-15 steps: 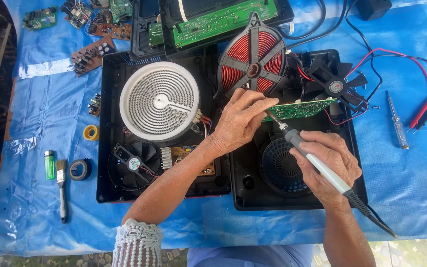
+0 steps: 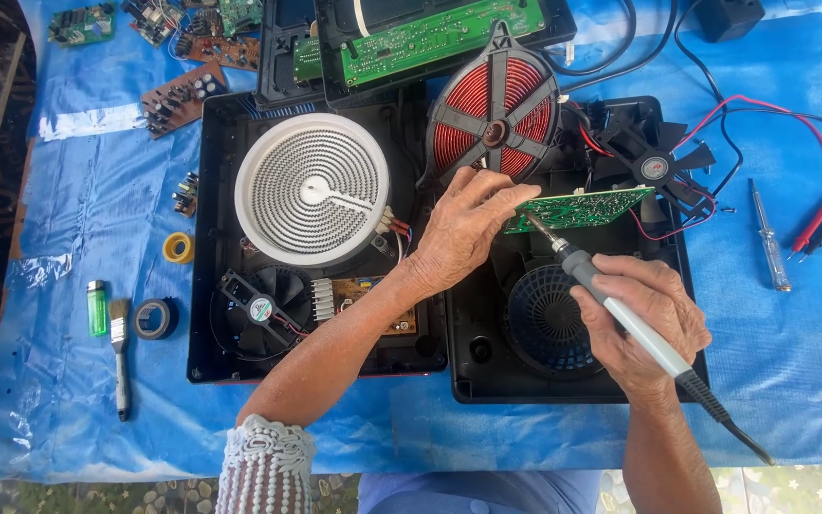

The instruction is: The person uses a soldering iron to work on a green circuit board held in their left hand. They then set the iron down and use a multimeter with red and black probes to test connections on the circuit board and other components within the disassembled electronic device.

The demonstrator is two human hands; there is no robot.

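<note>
Head view: looking straight down on a blue-covered surface [image 2: 68,314] with two opened black cooker housings side by side.
Left hand [image 2: 463,228]: reaching across from the left housing, fingers closed on the near edge of the green board [image 2: 587,207], pinching it so it is sitting raised and steady above the right housing [image 2: 563,381].
Right hand [image 2: 644,319]: wrapped like a pen grip around the grey iron [image 2: 611,305], its cord trailing off toward the lower right, out of the way of the work.
Iron tip: slanting up and left, meeting the board's near edge just beside the left fingertips; whether it is actually touching I cannot tell.
Board: tilted, solder side up, tethered by red and black wires to the housing.
Red coil [image 2: 495,109]: standing propped on edge behind the board, leaving the housing's inside open.
White heater [image 2: 313,188]: lying flat in the left housing, a small fan [image 2: 264,309] below it.
Loose fan [image 2: 654,162]: resting beside the board's far end.
Spare tools: screwdriver [image 2: 771,247] and meter probes [image 2: 815,224] lying to the right; brush [image 2: 121,357], tape rolls and lighter [image 2: 96,306] lying to the left, well apart from both hands.
</note>
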